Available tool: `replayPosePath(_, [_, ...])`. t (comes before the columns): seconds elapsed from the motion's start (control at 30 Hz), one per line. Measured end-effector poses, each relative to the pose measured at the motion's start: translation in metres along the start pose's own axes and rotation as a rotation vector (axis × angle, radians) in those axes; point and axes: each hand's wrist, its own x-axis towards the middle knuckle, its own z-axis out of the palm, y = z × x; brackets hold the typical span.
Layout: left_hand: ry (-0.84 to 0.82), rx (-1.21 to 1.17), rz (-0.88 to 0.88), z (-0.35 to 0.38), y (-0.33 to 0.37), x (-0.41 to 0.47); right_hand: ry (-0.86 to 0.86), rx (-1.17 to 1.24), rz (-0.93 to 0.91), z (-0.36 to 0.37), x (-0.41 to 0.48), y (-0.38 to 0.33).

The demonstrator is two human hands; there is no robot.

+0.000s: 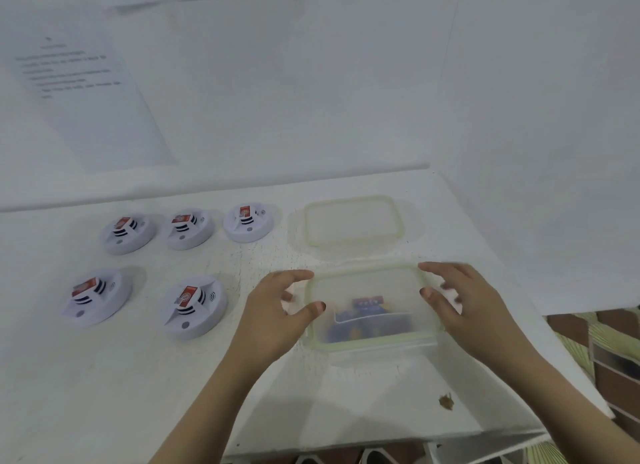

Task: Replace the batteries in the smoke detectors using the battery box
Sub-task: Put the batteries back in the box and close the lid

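1. Nearest you, the white table (173,377) has a scuffed, speckled top. A small brown stain (446,402) sits near its front right edge. Past that edge you can see brown flooring (609,370).
2. Your left hand (277,311) and right hand (464,304) flank the battery box (374,345). The fingers of both are spread wide, loosely curved and closed round nothing. Each thumb reaches over the rim on its own side; blur hides whether it presses.
3. The battery box stands right of centre on the table. It is an uncovered, clear plastic tub, a rounded rectangle with a pale greenish rim. The blue batteries (363,311) inside are blurred.
4. To its left lie two near smoke detectors (194,307). They are round white discs with dark slots, and each carries a red block (187,295) on top.
5. Farther back, three far smoke detectors (188,228) form a row. The lid (353,221) lies flat just beyond the box, right of that row.
6. On the white wall (311,99) behind hangs a printed sheet (90,110), too blurred to read.
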Motion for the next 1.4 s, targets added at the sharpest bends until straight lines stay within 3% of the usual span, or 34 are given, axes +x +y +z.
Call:
replayPosePath(0.07, [-0.036,0.084,0.211,0.002,0.001,-0.003,-0.027,-0.064,-0.166,-0.004,-0.002,-0.001])
replayPosePath(0.23, [-0.327,0.375,0.501,0.023,0.002,-0.007,-0.390,-0.190,-0.433,-0.003,-0.008,-0.006])
replayPosePath(0.33, [-0.227,0.478,0.580,0.037,-0.005,-0.008,-0.353,-0.322,-0.491,0.008,-0.009,0.002])
replayPosePath(0.5, [-0.036,0.494,0.710,0.049,-0.014,-0.008,-0.204,-0.318,-0.544,0.018,-0.012,0.007])
replayPosePath(0.73, [-0.033,0.451,0.690,0.048,-0.010,-0.008,-0.142,-0.301,-0.566,0.021,-0.014,0.006])
replayPosePath(0.97, [-0.377,0.391,0.571,0.015,-0.003,0.005,-0.315,0.027,-0.471,-0.001,-0.013,-0.003])
replayPosePath(1.1, [-0.245,0.404,0.602,0.003,-0.011,0.006,-0.435,-0.030,-0.484,-0.007,-0.021,-0.003])
replayPosePath(1.2, [-0.124,0.273,0.602,0.008,-0.016,-0.006,-0.346,-0.203,-0.524,0.002,-0.031,-0.002])
replayPosePath(1.3, [-0.148,0.086,0.571,0.017,-0.013,-0.028,-0.196,-0.283,-0.525,0.014,-0.041,-0.009])
replayPosePath(1.4, [-0.137,0.166,0.630,0.030,-0.017,-0.043,-0.061,-0.300,-0.530,0.028,-0.054,-0.018])
